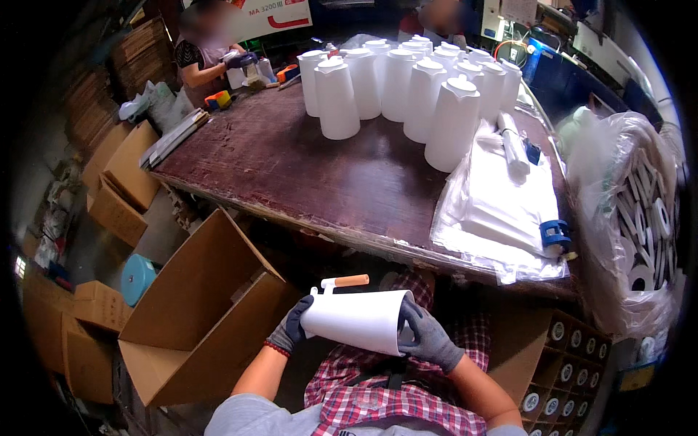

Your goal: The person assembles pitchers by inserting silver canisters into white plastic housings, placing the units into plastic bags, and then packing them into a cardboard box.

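Note:
Over my lap lies a white jug (pixel 354 320), tipped on its side, with a light-brown handle (pixel 352 280) pointing up and to the right. My gloved left hand (pixel 292 325) is closed around its narrower end. At the wide end, my gloved right hand (pixel 430 338) grips the rim, with some fingers hidden at the opening. Several white lidded jugs (pixel 452 125) stand upright in a group on the dark wooden table (pixel 291 167) ahead of me. Clear plastic bags (pixel 502 196) lie flat in a stack at the table's right.
An open cardboard box (pixel 196 320) stands at my left, close to my arm. To my right is a divided carton (pixel 542 363) holding several round-ended items. A big plastic sack (pixel 618 218) of white parts stands beyond it. Tape dispensers (pixel 555 236) sit near table edges. A co-worker (pixel 203 58) works at the far left.

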A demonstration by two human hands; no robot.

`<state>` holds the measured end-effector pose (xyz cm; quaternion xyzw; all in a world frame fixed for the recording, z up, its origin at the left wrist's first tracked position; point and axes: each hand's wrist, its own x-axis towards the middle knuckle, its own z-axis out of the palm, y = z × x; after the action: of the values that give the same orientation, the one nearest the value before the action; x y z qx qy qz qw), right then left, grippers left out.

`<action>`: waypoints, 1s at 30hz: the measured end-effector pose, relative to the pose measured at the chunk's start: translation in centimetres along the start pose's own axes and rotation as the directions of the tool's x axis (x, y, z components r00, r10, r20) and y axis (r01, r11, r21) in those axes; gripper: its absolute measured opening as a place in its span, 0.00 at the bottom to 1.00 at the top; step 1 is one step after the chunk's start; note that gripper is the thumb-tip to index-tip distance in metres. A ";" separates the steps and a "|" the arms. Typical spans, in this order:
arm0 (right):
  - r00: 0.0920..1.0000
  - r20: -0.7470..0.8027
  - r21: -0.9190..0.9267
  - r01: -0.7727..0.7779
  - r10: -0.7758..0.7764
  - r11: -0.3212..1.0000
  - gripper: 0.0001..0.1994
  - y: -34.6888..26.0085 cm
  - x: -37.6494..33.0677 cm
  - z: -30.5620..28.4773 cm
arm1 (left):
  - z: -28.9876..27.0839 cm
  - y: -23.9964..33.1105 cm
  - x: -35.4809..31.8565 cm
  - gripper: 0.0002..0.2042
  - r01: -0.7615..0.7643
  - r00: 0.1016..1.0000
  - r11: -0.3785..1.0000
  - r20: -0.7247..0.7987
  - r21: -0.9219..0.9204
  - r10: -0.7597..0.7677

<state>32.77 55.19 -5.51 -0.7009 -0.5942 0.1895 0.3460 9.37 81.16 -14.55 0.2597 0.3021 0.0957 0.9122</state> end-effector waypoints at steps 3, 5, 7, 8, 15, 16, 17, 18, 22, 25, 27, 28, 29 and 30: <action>0.996 0.088 -0.073 0.031 -0.025 0.997 0.47 0.5 -0.2 -0.1 | -1.2 -0.2 0.3 0.27 0.002 1.000 1.000 0.008 0.025 -0.002; 0.994 0.106 -0.105 0.016 -0.005 0.994 0.48 0.4 -0.5 0.2 | -0.4 0.0 0.0 0.27 -0.013 1.000 0.999 -0.007 0.049 0.013; 0.997 0.075 -0.110 0.002 0.006 0.994 0.48 0.3 -0.6 0.6 | 1.0 0.6 -0.5 0.26 -0.040 0.998 0.997 -0.036 0.068 0.042; 0.998 0.059 -0.080 -0.001 0.006 0.997 0.48 0.3 -0.6 0.7 | 1.6 0.8 -0.7 0.27 -0.056 0.997 0.994 -0.039 0.095 0.060; 0.998 0.051 -0.059 0.031 -0.028 0.998 0.49 1.7 -2.0 0.4 | 2.2 0.9 -0.5 0.29 0.029 0.999 0.997 0.034 0.070 -0.031; 0.996 0.085 -0.168 0.054 -0.040 0.984 0.48 0.9 -1.9 -0.2 | 2.5 0.9 -0.4 0.28 0.032 0.998 0.997 0.052 0.070 -0.035; 0.992 0.118 -0.270 0.082 -0.051 0.959 0.47 0.3 -1.8 -0.5 | 2.5 0.9 -0.5 0.28 0.033 0.997 0.997 0.068 0.075 -0.038; 0.989 0.123 -0.303 0.113 -0.079 0.946 0.47 0.3 -1.6 -0.7 | 0.6 0.5 0.4 0.26 -0.042 0.995 0.978 0.096 0.203 0.023; 0.996 0.064 -0.226 0.080 -0.067 0.971 0.45 -0.1 -0.5 -1.2 | -1.7 -0.3 1.7 0.23 -0.166 0.974 0.958 0.191 0.233 0.123; 0.998 0.058 -0.202 0.029 -0.018 0.979 0.44 0.2 -0.4 -1.4 | -1.4 -0.6 1.7 0.21 -0.191 0.975 0.952 0.159 0.240 0.156; 0.995 -0.028 -0.257 0.082 -0.093 0.963 0.42 1.2 -1.0 -1.0 | 0.7 -0.6 1.6 0.19 -0.256 0.967 0.907 0.095 0.334 0.237; 0.992 0.095 -0.168 -0.062 0.079 0.984 0.41 -0.3 -0.5 -2.2 | 2.3 -0.3 1.1 0.17 -0.266 0.960 0.890 0.023 0.370 0.278; 1.000 0.006 -0.163 -0.005 0.006 0.987 0.41 1.4 -1.0 1.0 | 6.9 -0.7 0.6 0.20 -0.125 0.989 0.860 -0.005 0.495 0.146; 0.990 -0.065 -0.218 0.107 -0.124 0.970 0.40 2.4 -0.9 0.8 | 6.6 -1.2 1.3 0.23 -0.147 0.986 0.899 -0.009 0.413 0.166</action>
<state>33.74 54.36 -7.92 -0.7052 -0.6370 0.0762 0.3019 14.38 77.81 -11.29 0.4668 0.3135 0.1087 0.8198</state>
